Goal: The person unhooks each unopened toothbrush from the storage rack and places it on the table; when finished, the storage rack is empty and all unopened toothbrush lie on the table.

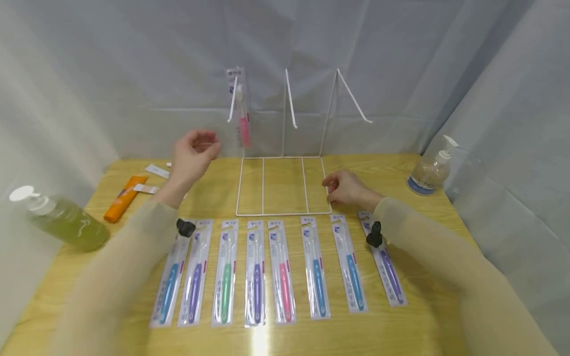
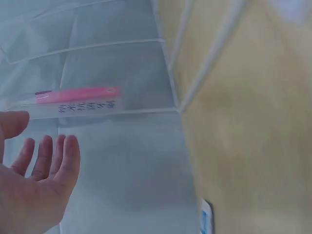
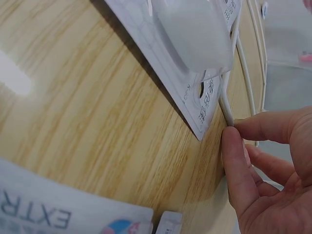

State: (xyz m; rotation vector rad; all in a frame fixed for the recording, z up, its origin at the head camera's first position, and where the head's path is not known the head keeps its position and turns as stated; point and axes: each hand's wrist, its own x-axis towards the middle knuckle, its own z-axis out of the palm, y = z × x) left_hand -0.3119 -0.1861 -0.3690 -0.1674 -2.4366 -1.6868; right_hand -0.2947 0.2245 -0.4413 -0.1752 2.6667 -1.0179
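Note:
A white wire display rack [image 1: 284, 214] stands on the table, its three hooks reaching forward. From the left hook hangs a packaged pink toothbrush [image 1: 244, 129], also seen in the left wrist view. Left of it, in the air, is my left hand [image 1: 193, 157], holding nothing, its fingers loosely bent and apart from the package. My right hand [image 1: 347, 189] pinches the right side of the rack's base near the front corner; the right wrist view shows thumb and finger on the wire. Close by lies a packaged blue toothbrush [image 1: 352, 274].
Several packaged toothbrushes, such as a green one [image 1: 226, 282], lie in a row before the rack. A green pump bottle [image 1: 73, 225] and an orange tube [image 1: 124, 200] are at left. At right stands a clear pump bottle [image 1: 429, 170]. A grey curtain [image 1: 178, 64] backs the table.

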